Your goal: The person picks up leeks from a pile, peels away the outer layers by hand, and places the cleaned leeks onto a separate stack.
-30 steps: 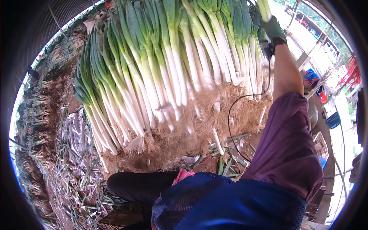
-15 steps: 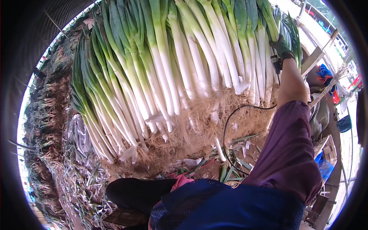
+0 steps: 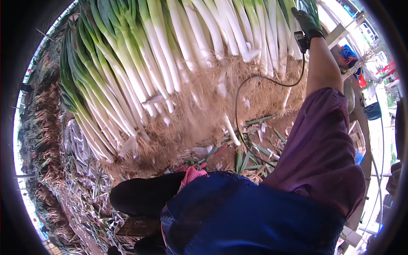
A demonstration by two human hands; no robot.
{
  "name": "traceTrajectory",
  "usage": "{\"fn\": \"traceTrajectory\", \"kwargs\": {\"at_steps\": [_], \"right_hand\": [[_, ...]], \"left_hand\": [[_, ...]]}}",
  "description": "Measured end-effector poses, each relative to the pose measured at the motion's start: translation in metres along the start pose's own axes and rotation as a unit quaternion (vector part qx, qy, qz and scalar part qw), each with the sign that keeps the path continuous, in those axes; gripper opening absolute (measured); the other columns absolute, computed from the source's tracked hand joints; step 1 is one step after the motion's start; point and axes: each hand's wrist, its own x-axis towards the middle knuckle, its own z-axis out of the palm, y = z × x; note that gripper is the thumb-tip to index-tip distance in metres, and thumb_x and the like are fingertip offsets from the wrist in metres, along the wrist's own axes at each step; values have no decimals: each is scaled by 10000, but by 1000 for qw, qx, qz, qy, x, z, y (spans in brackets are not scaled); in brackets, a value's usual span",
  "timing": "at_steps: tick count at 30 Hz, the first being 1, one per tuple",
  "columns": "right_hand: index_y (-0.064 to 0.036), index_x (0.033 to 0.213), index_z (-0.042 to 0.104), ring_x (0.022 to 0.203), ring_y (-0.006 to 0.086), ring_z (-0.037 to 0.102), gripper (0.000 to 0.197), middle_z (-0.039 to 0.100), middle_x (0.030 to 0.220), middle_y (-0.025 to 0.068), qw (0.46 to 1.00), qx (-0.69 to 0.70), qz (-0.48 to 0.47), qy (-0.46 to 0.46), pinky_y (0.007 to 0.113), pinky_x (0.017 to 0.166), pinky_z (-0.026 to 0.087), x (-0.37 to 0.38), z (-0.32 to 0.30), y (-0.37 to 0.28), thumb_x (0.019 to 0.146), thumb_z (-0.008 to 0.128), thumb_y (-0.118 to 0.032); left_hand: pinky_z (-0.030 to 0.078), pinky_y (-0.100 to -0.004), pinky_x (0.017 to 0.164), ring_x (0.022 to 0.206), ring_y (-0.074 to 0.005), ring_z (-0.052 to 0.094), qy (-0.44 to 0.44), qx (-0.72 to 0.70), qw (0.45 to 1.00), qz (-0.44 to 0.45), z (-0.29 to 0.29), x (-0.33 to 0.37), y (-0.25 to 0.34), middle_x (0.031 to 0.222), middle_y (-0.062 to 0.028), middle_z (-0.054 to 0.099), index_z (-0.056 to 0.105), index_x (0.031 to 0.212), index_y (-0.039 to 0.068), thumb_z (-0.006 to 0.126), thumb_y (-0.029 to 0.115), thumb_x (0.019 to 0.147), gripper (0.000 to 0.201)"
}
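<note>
My right hand (image 3: 305,22), in a dark green glove, reaches to the far right end of a long row of leeks (image 3: 158,51). Its visible fingers look stretched out against the leeks there, partly lost among the green leaves (image 3: 310,7). A small black device (image 3: 301,41) sits at that wrist, and a black cable (image 3: 272,79) loops from it toward my body. The leeks lie side by side, white stems and tangled tan roots (image 3: 193,102) toward me, green tops away. My left hand is out of the picture.
One loose white stem (image 3: 231,131) lies on the brown ground before the roots, among leaf scraps (image 3: 246,159). More trimmings (image 3: 93,199) are strewn at the left, beside a long dark heap (image 3: 44,127). A wooden post (image 3: 335,35) stands beyond my right forearm.
The whole view has shifted, so the leeks sit higher and farther left in the picture. My right hand stays at the row's right end, its fingers showing more stretched out.
</note>
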Motion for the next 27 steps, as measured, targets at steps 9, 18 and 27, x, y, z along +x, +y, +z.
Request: {"fn": "traceTrajectory", "kwargs": {"at_steps": [9,18,27], "right_hand": [[-98,858,578,484,111,479,276,520,616,10,940,324,102,34,265,441,400,-66,-51,37,897,642,-364],[-37,1162,627,889,176,667,336,678,998,68,875,448,-128,-132,292,794,540,-130,75,-166,915,616,-265],[-33,1191,628,804,87,608,282,667,941,13,623,360,-354,-598,207,712,486,-480,250,-445,931,612,-141]], "left_hand": [[504,-364,794,950,-259,621,0,-32,999,-33,-51,20,-37,1167,-63,624,506,1283,-12,547,97,877,423],[510,-376,806,966,-277,630,169,-259,920,-239,-208,6,-113,1194,-67,623,494,1301,-14,539,87,871,445],[465,-298,679,738,-125,562,160,14,987,32,-224,-82,-201,844,5,658,684,985,28,718,324,823,339]]}}
